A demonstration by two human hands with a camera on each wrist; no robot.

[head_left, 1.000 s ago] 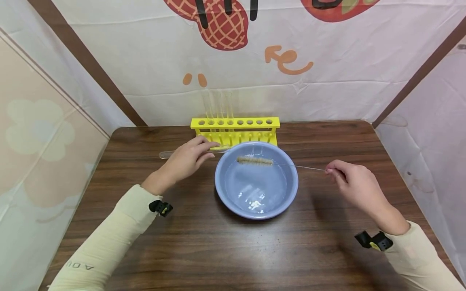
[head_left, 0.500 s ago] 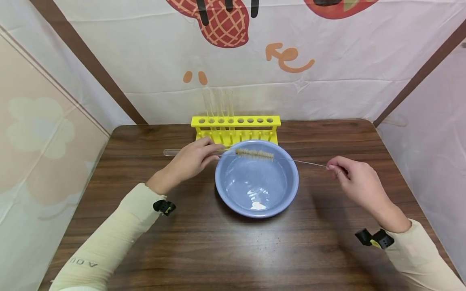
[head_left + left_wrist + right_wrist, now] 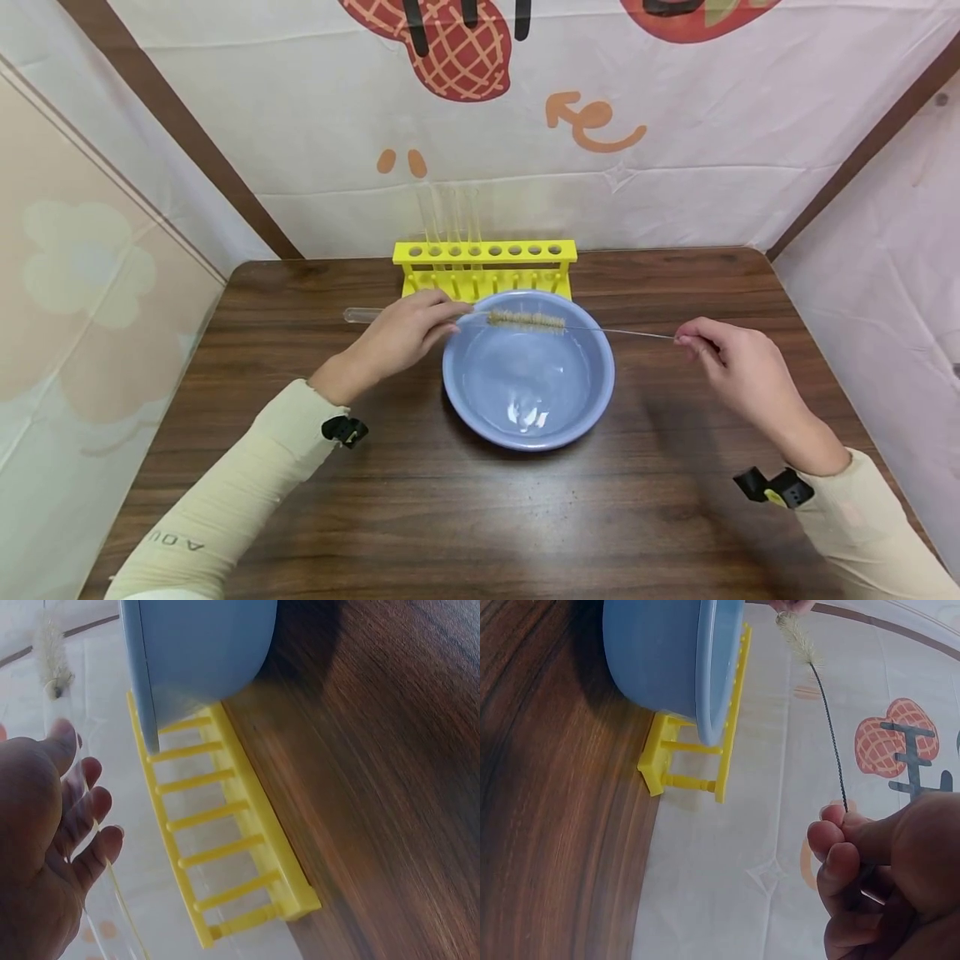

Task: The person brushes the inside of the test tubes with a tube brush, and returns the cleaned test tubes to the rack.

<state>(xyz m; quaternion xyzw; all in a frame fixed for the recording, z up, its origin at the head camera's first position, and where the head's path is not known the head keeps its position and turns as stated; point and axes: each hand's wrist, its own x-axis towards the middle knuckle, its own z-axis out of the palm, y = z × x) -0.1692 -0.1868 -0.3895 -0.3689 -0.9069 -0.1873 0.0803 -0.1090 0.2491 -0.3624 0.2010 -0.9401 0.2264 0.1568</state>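
Dark lettering (image 3: 174, 541) on left sleeve (image 3: 240, 475), A legible; rest unclear

The left hand (image 3: 408, 327) is holding a clear test tube (image 3: 362, 315) sideways. The right hand (image 3: 742, 367) is pinching a tan-bristled brush (image 3: 527, 321) by its thin twisted wire, and the bristles are pointing toward the tube.

The head view looks forward and down across the bench (image 3: 487, 533) from above. Both wrist views, rotated sideways, look closely past the fingers (image 3: 100, 801); all three share the blue basin (image 3: 453, 375) and yellow rack (image 3: 483, 260).
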